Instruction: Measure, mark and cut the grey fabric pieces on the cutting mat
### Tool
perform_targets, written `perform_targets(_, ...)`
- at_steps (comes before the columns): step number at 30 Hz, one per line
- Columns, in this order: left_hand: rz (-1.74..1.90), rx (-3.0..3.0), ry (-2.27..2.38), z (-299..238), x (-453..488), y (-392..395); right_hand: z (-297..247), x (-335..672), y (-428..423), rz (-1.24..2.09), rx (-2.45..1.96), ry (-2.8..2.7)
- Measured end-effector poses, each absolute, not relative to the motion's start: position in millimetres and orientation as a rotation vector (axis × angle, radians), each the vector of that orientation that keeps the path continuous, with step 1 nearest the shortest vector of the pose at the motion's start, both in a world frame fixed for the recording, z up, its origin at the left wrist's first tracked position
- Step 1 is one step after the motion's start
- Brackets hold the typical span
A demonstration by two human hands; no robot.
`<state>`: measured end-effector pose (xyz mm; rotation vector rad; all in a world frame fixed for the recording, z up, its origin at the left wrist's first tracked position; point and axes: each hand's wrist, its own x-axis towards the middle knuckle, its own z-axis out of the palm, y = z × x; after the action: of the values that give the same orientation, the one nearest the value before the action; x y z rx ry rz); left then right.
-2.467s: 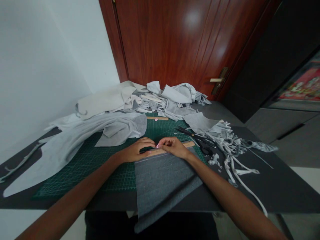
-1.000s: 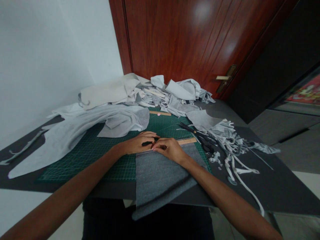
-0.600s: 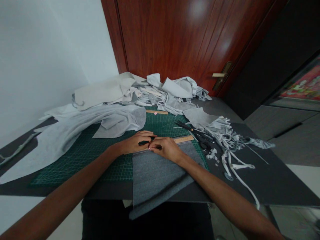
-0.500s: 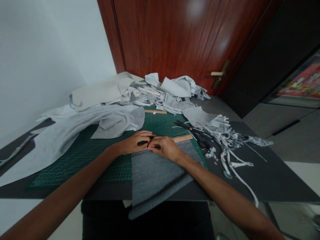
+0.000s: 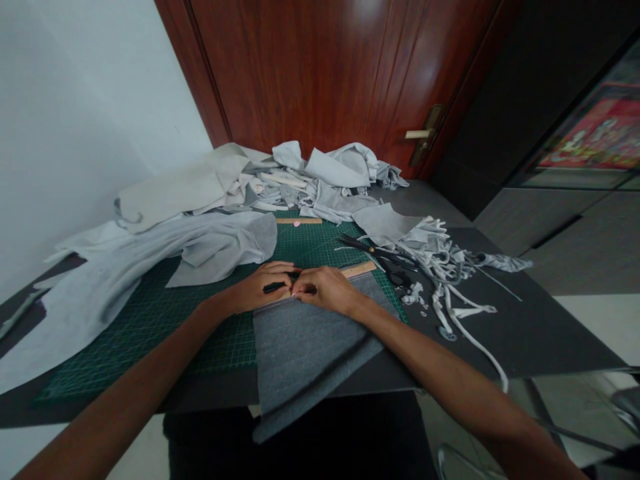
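A grey cloth [image 5: 310, 347] lies on the green cutting mat [image 5: 215, 350], its near end hanging over the table edge. Along its far edge runs a wooden ruler [image 5: 359, 269], partly covered by my hands. My left hand [image 5: 263, 288] rests at the ruler and the cloth's far left part, thumb and fingers bent together. Touching it, my right hand [image 5: 324, 288] pinches at the same spot. A tiny pale bit shows at the right fingertips; what either pinch holds is too small to tell.
Black scissors [image 5: 383, 253] lie right of the ruler, beside white and grey fabric strips [image 5: 445, 257]. A second wooden ruler [image 5: 313, 221] with a pink piece [image 5: 297, 224] lies farther back. Light grey cloth [image 5: 125, 280] spreads at left; piled fabric [image 5: 340, 167] stands against the door [image 5: 300, 73].
The view has shifted and tilted slightly, so things on the table appear a little farther left. My hands stay together at the same place on the cloth and ruler.
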<state>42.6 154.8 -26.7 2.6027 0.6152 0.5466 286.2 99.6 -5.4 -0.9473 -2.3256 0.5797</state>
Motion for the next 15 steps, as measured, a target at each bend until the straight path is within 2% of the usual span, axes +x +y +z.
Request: perform_targets(15,0.535,2.625,0.594,-19.6,43.8,151.3,1.1,301.7,105.0,0.546,-1.001,-2.380)
